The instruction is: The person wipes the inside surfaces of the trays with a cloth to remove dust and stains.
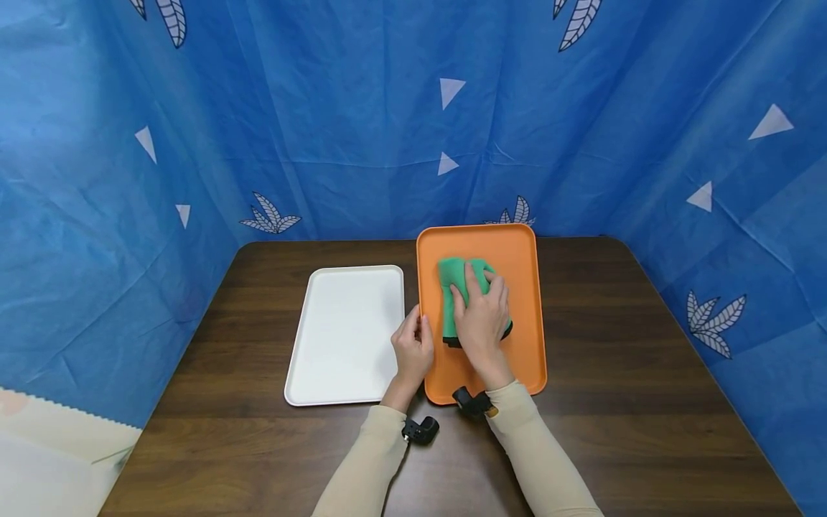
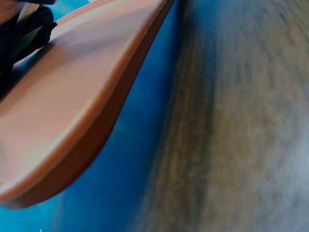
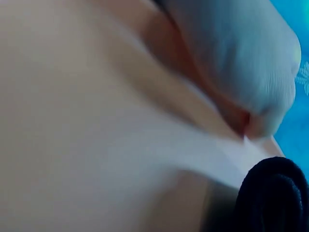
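A green cloth (image 1: 454, 312) with a dark hem lies folded on the orange tray (image 1: 478, 240). My right hand (image 1: 483, 309) rests on top of it, fingers and thumb spread over the fabric. By the tray's left rim is my left hand (image 1: 413, 352), which pinches that rim between thumb and fingers. The right wrist view has a blurred hand (image 3: 241, 58) at the rim and a rolled dark hem (image 3: 275, 166) at lower right. In the left wrist view, the orange tray (image 2: 72, 82) stands beside dark cloth (image 2: 34, 34), whose folds are partly cut off.
A white tray (image 1: 352, 334) lies left of the orange one, near the left hand. Both sit on a dark wooden table (image 1: 620, 373). Blue curtain (image 1: 388, 122) with leaf prints hangs behind the table and along its sides. Each wrist bears a small black camera (image 1: 421, 431).
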A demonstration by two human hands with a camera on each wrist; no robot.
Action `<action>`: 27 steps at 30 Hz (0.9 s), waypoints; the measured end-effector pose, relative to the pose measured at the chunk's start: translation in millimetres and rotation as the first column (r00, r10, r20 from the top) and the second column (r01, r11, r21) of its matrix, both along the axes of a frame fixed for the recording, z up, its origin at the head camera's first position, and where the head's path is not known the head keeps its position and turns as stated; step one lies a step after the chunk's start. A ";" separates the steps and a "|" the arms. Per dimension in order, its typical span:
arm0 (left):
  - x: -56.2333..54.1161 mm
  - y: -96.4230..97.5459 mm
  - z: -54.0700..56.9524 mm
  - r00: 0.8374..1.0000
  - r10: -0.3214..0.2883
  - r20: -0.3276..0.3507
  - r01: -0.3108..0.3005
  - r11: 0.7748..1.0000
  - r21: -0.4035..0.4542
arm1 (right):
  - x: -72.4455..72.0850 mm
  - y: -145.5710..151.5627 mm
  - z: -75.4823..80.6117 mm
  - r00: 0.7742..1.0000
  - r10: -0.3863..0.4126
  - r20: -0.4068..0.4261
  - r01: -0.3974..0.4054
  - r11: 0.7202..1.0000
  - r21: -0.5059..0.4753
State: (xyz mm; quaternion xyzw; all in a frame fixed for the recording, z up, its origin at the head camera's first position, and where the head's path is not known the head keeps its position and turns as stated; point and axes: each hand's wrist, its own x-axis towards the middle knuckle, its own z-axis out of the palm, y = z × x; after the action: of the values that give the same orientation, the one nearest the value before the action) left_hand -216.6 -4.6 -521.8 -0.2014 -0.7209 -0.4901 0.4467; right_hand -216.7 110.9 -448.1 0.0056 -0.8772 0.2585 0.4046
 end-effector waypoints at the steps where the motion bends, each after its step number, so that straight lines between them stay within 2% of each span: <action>1: -0.1 0.0 0.1 1.000 0.000 -0.006 0.000 1.000 0.002 | 0.7 -2.8 0.4 1.000 0.008 0.002 -0.008 1.000 0.008; 10: 0.4 -1.1 -1.4 1.000 0.010 -0.001 -0.010 1.000 -0.010 | 4.8 -20.1 1.5 0.996 0.085 -0.001 -0.085 0.994 0.065; 16: -0.1 -2.2 -1.9 1.000 0.010 0.017 -0.010 1.000 -0.002 | 3.7 -18.5 1.8 0.995 0.100 0.003 -0.100 0.994 0.053; 27: -1.3 -0.9 -2.0 1.000 0.009 0.003 -0.009 1.000 -0.002 | 2.2 -9.5 2.6 0.992 0.129 0.011 -0.129 0.992 0.017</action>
State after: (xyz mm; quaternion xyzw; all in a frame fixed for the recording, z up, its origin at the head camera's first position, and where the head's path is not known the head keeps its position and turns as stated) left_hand -217.9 -5.4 -523.7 -0.1979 -0.7230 -0.4879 0.4473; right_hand -214.4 101.5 -445.6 0.0645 -0.8794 0.2762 0.3824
